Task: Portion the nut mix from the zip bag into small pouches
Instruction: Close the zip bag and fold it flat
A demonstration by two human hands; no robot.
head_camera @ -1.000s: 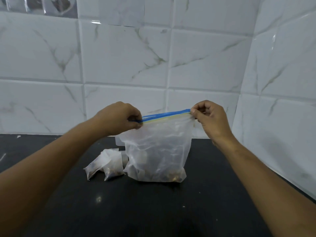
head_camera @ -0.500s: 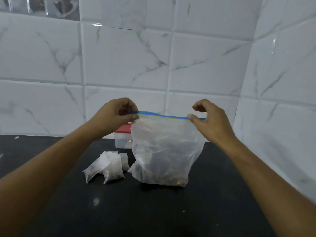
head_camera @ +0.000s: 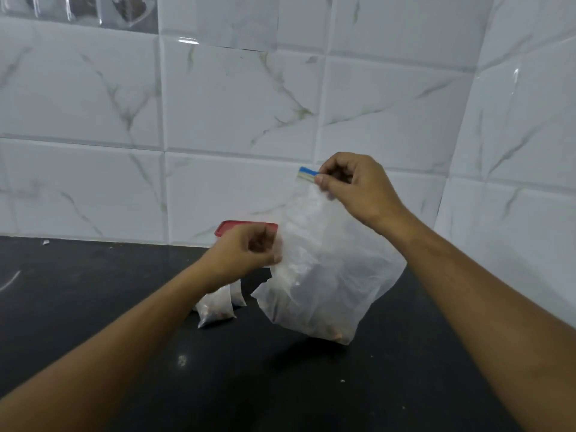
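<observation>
**While the right hand [head_camera: 358, 188] is hoisting the zip bag [head_camera: 327, 285] by 1 corner, the left hand [head_camera: 246, 251] is gripping its side**

The right hand's thumb and curled fingers are clamping together on the end of the blue zip strip [head_camera: 307, 173]. They are holding that corner high, so the bag is hanging tilted, right of centre over the dark counter [head_camera: 93, 307]. Whether its low corner is touching the counter, I cannot tell. Hanging this way is letting the nut mix [head_camera: 335, 333] settle into the bottom, away from the mouth.

Lower and further left, the left hand's fingers are curling in, and they seem to be pinching the bag's left edge, though blur is hiding the exact contact. In my judgement the 2 hands are working the film apart to get the mouth open for scooping or pouring. Whether the seal is parted is not showing.

At least 2 filled pouches [head_camera: 218, 307] are lying just left of the bag, partly behind the left forearm, probably put there to keep finished portions out of the way. A red-lidded container [head_camera: 243, 226] is standing at the far side against the tiled wall [head_camera: 218, 120], behind the left hand.
</observation>
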